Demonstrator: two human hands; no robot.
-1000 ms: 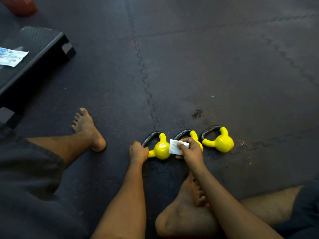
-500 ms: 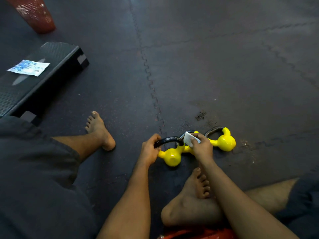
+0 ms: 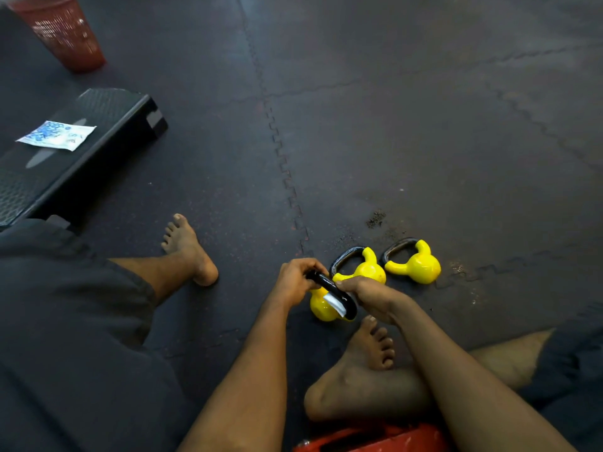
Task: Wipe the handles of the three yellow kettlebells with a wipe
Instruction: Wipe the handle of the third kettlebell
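Three small yellow kettlebells with black handles are on the dark floor mat. The left kettlebell [image 3: 321, 306] is pulled toward me and tilted, its black handle [image 3: 336, 295] facing me. My left hand [image 3: 295, 280] grips the handle's upper end. My right hand [image 3: 370, 295] wraps the handle's lower part, with the white wipe [image 3: 334, 305] pressed against the handle under its fingers. The middle kettlebell [image 3: 367, 270] and the right kettlebell [image 3: 419, 264] lie on their sides just beyond my hands.
A black step platform [image 3: 81, 158] at the left carries a wipe packet [image 3: 57, 135]. A red basket [image 3: 62, 31] stands at the far left. My bare feet [image 3: 189, 249] and legs surround the work spot. A red object [image 3: 375, 440] lies at the bottom edge.
My left hand pulled the left kettlebell out of the row toward me and tilted it. My right hand carried the wipe from the middle kettlebell onto that handle.
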